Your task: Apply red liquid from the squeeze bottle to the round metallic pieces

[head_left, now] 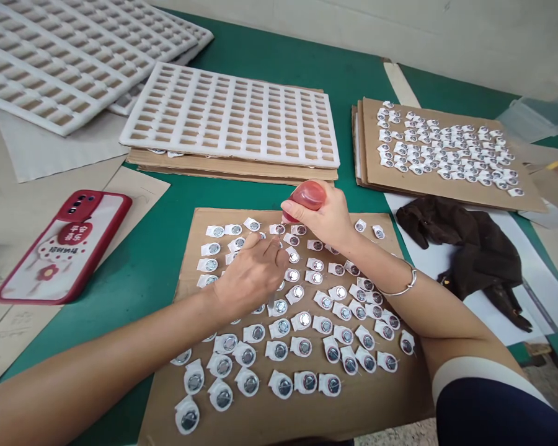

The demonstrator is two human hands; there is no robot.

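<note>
My right hand is wrapped round a red, translucent, rounded squeeze bottle, its lower end tilted down toward the far rows of small parts. Below that end lies a white tabbed piece with a round silver disc. My left hand is low over the same rows, fingers bent and closed; whatever they hold is hidden beneath them. Several more of these white pieces with silver discs lie in loose rows on a brown cardboard sheet, some covered by my hands.
A white foam tray with slots rests on cardboard behind. More foam trays are stacked at far left, above a red-framed phone. At right are another loaded cardboard sheet, a dark brown cloth and a clear plastic box.
</note>
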